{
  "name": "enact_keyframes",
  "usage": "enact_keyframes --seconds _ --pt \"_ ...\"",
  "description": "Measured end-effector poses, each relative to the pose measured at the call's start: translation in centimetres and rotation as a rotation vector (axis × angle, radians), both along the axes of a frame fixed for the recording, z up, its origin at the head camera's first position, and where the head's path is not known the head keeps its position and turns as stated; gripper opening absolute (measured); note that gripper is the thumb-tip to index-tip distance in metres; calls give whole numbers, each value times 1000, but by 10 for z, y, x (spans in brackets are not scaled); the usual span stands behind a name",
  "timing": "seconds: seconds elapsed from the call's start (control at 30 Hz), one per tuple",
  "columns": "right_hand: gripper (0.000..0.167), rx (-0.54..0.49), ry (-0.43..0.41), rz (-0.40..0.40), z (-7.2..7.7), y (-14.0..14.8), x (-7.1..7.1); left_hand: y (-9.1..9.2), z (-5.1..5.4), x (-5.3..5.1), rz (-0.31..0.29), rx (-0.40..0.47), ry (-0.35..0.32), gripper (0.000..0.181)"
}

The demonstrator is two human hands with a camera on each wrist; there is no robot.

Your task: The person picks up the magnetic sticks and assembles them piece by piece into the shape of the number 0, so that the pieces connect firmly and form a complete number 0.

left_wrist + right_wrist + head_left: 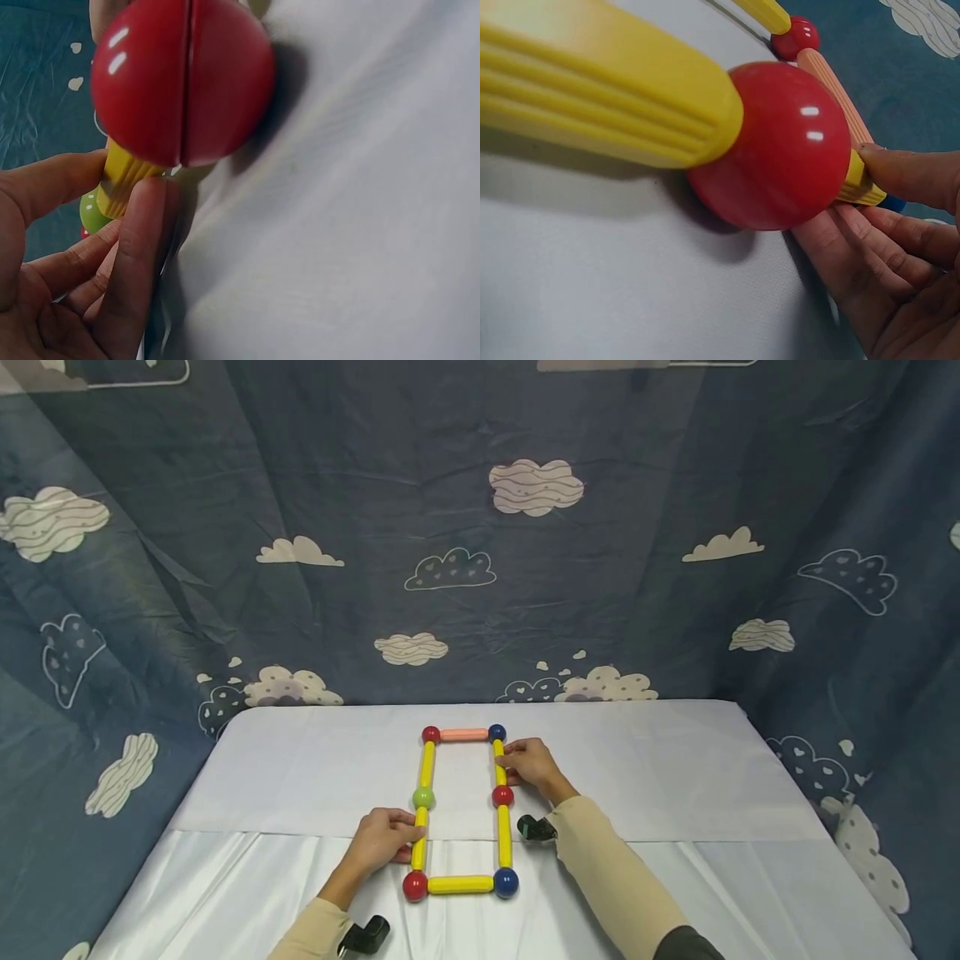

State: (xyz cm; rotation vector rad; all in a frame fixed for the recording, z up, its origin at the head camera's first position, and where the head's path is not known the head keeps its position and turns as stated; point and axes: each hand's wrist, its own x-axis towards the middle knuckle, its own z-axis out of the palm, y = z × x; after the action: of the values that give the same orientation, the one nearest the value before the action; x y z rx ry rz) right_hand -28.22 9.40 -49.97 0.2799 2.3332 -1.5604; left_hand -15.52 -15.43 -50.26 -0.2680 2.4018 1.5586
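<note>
A long rectangle of ridged rods and balls lies on the white table. My left hand [378, 841] pinches the lower left yellow rod [421, 818], between a green ball [423, 797] and a red ball [416, 886]. At the far right side, my right hand [534, 764] pinches the upper yellow rod [499, 770], between a blue ball [497, 732] and another red ball [772, 146]. A pink rod [463, 735] closes the far end. The near end has a yellow rod [461, 884] running to a blue ball [506, 882].
White cloth covers the table [652, 768], with a crease across its middle. Behind it hangs a dark blue curtain [600, 610] with a cloud pattern. A black wrist camera [367, 935] sits by the left sleeve, another black camera [536, 828] by the right.
</note>
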Motion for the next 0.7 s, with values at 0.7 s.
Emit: enact_keyframes --seconds 0.7 --pt "31 -23 35 -12 -3 -2 6 3 -5 -3 -15 17 25 30"
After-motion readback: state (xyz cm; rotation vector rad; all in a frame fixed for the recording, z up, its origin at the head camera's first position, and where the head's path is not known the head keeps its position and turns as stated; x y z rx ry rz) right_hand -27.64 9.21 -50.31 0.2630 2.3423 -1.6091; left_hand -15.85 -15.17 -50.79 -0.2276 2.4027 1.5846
